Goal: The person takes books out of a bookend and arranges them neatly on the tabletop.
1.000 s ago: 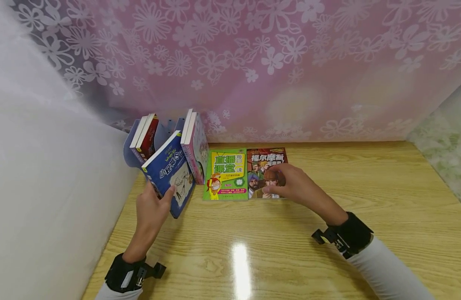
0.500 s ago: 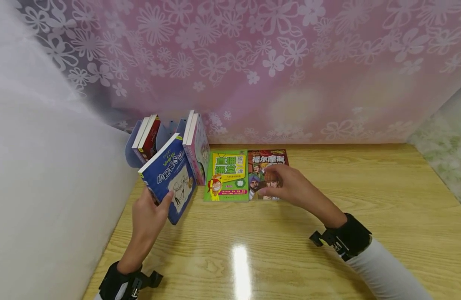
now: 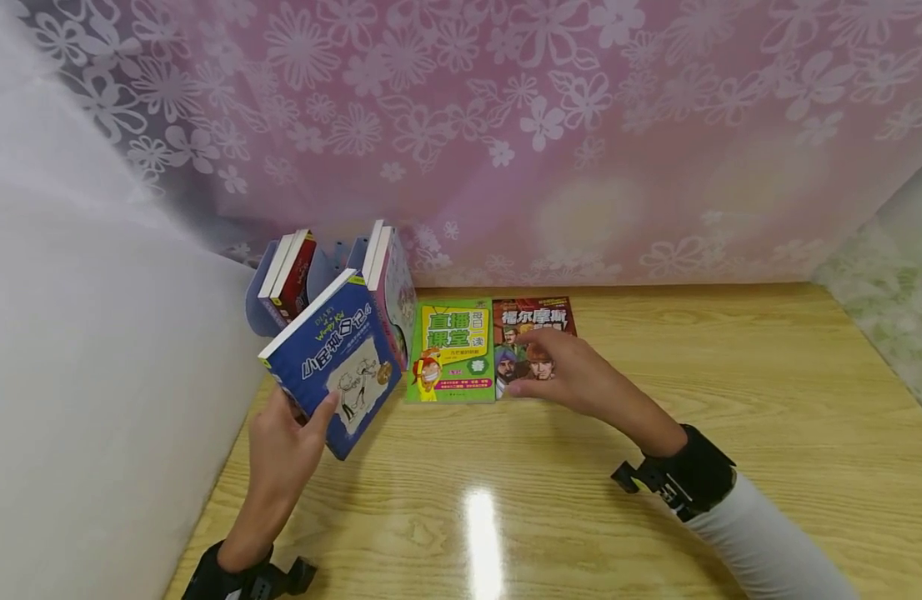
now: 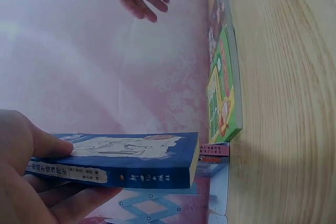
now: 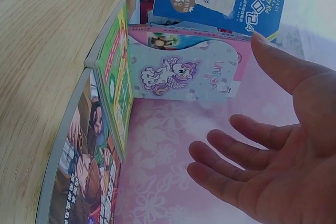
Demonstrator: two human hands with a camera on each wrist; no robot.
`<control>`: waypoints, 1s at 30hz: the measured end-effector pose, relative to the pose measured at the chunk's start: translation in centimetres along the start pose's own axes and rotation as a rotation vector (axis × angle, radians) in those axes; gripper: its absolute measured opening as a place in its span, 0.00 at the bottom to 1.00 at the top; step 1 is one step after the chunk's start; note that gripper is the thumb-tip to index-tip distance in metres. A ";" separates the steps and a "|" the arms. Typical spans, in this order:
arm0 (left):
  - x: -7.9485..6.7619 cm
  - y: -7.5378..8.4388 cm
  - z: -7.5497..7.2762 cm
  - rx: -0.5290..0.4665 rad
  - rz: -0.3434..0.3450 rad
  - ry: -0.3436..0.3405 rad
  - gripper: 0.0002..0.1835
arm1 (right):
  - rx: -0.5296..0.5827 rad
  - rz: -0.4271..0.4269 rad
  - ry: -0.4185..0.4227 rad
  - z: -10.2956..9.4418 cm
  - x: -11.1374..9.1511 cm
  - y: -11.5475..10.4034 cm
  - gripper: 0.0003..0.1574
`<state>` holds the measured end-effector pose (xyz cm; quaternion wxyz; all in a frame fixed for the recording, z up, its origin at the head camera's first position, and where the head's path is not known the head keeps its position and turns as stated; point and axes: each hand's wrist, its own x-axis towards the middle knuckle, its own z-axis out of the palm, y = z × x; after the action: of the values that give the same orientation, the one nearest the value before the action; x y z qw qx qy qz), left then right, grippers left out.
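My left hand (image 3: 284, 454) grips a blue paperback book (image 3: 359, 354) by its lower left edge, thumb on the cover and fingers beneath. The book is raised and tilted in front of a bookend rack (image 3: 260, 296). In the left wrist view its spine (image 4: 149, 178) faces the camera. My right hand (image 3: 584, 375) is held over a dark red comic-style book (image 3: 532, 315), fingers apart and relaxed, holding nothing. Left of that lies a green book (image 3: 461, 354), flat on the table, cover up.
Two books with a red cover (image 3: 298, 271) stand in the left of the rack. Pink books (image 3: 381, 267) stand at its right, against a unicorn-printed end plate (image 5: 173, 74). A white wall (image 3: 93, 375) runs along the left, and a pink floral curtain (image 3: 506, 167) hangs behind the table.
The blue book has been drawn toward me and down to the left, away from the rack, its cover turning more into view. My right hand has shifted slightly left over the dark red book.
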<state>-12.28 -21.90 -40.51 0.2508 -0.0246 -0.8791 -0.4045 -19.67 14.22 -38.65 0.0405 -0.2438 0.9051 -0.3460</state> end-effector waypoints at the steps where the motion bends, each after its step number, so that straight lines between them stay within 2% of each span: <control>1: -0.1 0.1 0.0 0.000 0.001 -0.005 0.26 | -0.002 -0.004 0.000 0.0 0.0 0.0 0.47; 7: -0.6 1.0 -0.2 -0.014 -0.001 -0.031 0.27 | 0.026 -0.011 -0.001 0.3 0.1 -0.4 0.48; 15: -0.9 1.6 -0.1 -0.082 0.035 -0.044 0.25 | 0.029 -0.010 -0.025 0.7 0.2 -1.1 0.52; 22: -1.3 1.8 0.2 -0.134 0.018 -0.100 0.23 | 0.081 -0.017 -0.040 1.3 0.8 -1.4 0.52; 30: -1.4 2.3 0.3 -0.167 0.087 -0.157 0.24 | 0.111 -0.005 -0.050 2.2 1.4 -1.6 0.51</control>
<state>-10.66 -19.88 -39.72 0.1953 -0.1150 -0.8575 -0.4618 -19.68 11.22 -39.10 0.0757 -0.2518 0.8826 -0.3896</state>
